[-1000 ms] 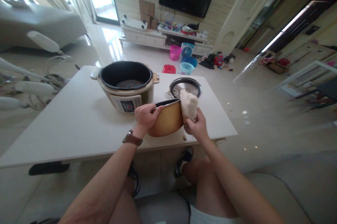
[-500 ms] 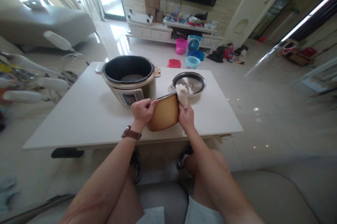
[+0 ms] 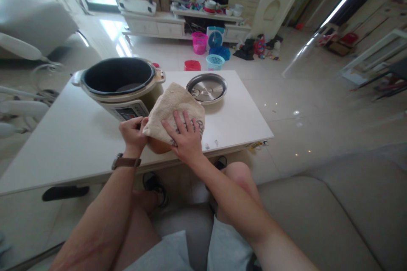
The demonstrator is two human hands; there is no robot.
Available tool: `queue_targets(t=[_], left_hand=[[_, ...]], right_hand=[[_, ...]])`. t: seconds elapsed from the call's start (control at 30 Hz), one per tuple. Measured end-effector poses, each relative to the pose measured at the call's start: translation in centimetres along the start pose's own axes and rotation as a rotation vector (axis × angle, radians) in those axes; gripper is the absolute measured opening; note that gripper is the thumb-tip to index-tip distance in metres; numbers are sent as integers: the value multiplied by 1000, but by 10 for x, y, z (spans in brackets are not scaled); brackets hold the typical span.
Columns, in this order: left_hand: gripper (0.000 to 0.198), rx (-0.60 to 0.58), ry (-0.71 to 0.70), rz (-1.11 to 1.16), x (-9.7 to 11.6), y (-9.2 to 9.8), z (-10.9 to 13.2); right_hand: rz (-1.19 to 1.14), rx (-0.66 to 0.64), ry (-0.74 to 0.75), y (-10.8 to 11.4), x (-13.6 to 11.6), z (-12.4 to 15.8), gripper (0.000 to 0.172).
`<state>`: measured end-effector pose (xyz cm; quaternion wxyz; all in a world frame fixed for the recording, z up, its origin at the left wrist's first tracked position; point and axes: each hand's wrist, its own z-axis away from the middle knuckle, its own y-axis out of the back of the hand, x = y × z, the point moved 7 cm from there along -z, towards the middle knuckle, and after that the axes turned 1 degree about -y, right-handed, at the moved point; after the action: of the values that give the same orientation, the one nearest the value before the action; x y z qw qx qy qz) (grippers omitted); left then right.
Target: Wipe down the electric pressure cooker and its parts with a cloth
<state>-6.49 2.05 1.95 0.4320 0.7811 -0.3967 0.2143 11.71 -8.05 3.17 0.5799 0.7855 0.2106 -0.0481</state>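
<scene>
A golden-brown pot (image 3: 159,146) is tilted over the table's front edge, mostly hidden under a beige cloth (image 3: 170,107). My left hand (image 3: 133,133) is closed round the pot's rim at its left side, by a corner of the cloth. Flat on the cloth lies my right hand (image 3: 186,137), its fingers spread, pressing it against the pot. Behind my left hand stands a large cooker (image 3: 127,103) with its dark inside showing. A round metal lid (image 3: 208,88) rests with its inner side up, beyond the cloth to the right.
The white table (image 3: 241,110) carries the cooker and lid. On the floor behind it are a pink bin (image 3: 199,43), a light blue basket (image 3: 215,62) and a red stool (image 3: 192,65). A grey sofa seat (image 3: 299,216) is at the lower right.
The cloth, bunched in my right hand before, is now spread over the pot. My right hand has opened out flat on it. The view has shifted to the right.
</scene>
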Motion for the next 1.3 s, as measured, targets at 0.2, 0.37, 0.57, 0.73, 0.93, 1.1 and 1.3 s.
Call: queue_targets(t=[0.2, 0.37, 0.57, 0.73, 0.93, 1.1, 1.3], left_hand=[[51, -9, 12, -63, 12, -1, -7], [52, -68, -10, -149, 45, -14, -5], [55, -55, 55, -151, 48, -16, -6], [55, 38, 144, -126, 19, -1, -12], [55, 56, 134, -191, 19, -2, -14], [53, 26, 122, -231, 26, -9, -23], [54, -11, 140, -266, 39, -14, -28]], right_hand=[[28, 52, 15, -1, 9, -7, 78], [10, 140, -94, -8, 35, 10, 67], [-101, 223, -95, 1, 43, -1, 61], [-307, 162, 47, 12, 41, -31, 59], [-315, 87, 107, 16, 51, -38, 63], [-362, 48, 81, 24, 55, -44, 66], [-404, 56, 29, 25, 61, -46, 64]])
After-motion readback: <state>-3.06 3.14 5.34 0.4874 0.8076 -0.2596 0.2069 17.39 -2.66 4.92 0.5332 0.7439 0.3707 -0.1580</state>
